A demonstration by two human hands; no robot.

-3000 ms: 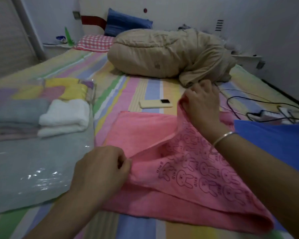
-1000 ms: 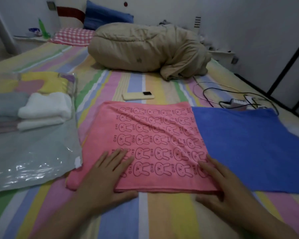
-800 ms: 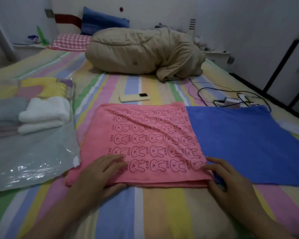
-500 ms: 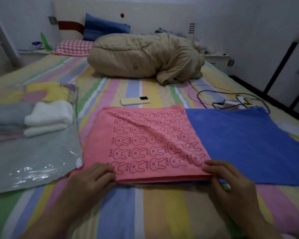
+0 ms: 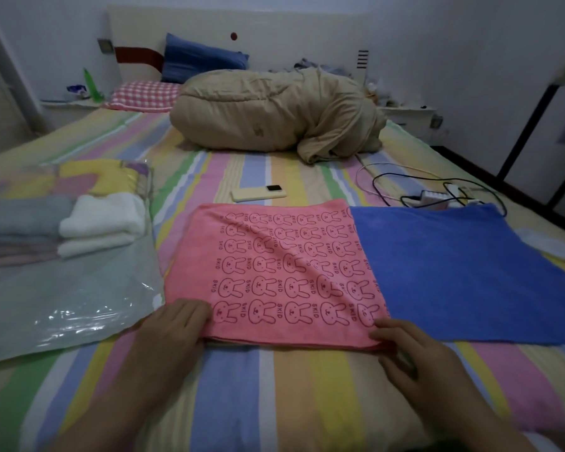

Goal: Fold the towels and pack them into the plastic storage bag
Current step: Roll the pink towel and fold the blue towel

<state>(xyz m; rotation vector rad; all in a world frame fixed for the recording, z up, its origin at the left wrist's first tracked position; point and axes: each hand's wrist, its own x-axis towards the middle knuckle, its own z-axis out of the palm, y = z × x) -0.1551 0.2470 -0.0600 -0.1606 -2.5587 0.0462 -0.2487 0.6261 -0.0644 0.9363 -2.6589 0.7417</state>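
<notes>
A pink towel (image 5: 274,269) with a rabbit print lies folded flat on the striped bed in front of me. My left hand (image 5: 173,334) grips its near left corner with curled fingers. My right hand (image 5: 408,350) holds the near right corner, fingers curled at the edge. A blue towel (image 5: 463,275) lies spread flat to the right, touching the pink one. At the left the clear plastic storage bag (image 5: 62,301) lies flat, with a folded white towel (image 5: 101,223), a grey one (image 5: 20,216) and a yellow one (image 5: 108,174) at its far end.
A cream phone (image 5: 258,193) lies beyond the pink towel. Black and white cables with a power strip (image 5: 434,197) run at the right. A bundled tan duvet (image 5: 274,115) and pillows fill the head of the bed. The bed's right edge drops to the floor.
Three seconds ago I was folding the pink towel over; it now lies flat. Over the last second both hands slid from its top back to its near corners and curled onto them.
</notes>
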